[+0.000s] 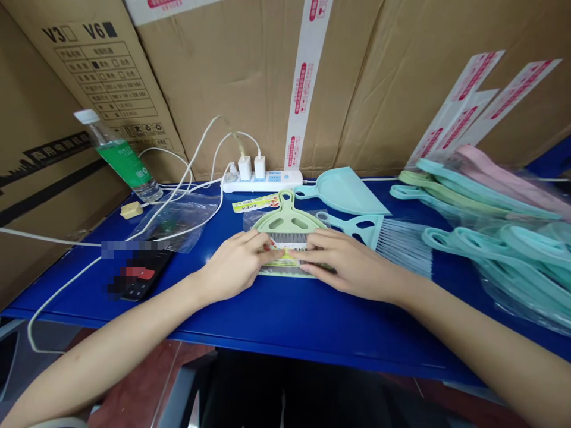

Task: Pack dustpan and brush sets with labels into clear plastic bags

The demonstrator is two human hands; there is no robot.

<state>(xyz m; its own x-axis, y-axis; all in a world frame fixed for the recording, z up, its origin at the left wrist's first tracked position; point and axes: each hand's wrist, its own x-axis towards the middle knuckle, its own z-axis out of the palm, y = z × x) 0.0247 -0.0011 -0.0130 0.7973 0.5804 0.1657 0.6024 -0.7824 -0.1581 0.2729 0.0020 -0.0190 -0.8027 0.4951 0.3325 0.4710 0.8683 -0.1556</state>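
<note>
Directly before me on the blue table lies a light green dustpan and brush set [288, 221], handle pointing away, with grey bristles toward me. A yellow-green printed card [285, 260] lies over its near part, and clear plastic shows around it. My left hand [238, 261] is closed on the set's left side, its index finger on the card. From the right, my right hand [345, 258] grips the other side, its index fingertip close to the left one. Just behind are a loose light blue dustpan [350, 191] and a light blue brush [401, 244] with pale bristles.
Several bagged dustpan and brush sets [504, 238] are piled at right. A white power strip [272, 180] with chargers and cables stands behind. Another printed card [254, 204] lies before it. At left are a water bottle [127, 163], a plastic bag [182, 217] and a black remote [145, 276].
</note>
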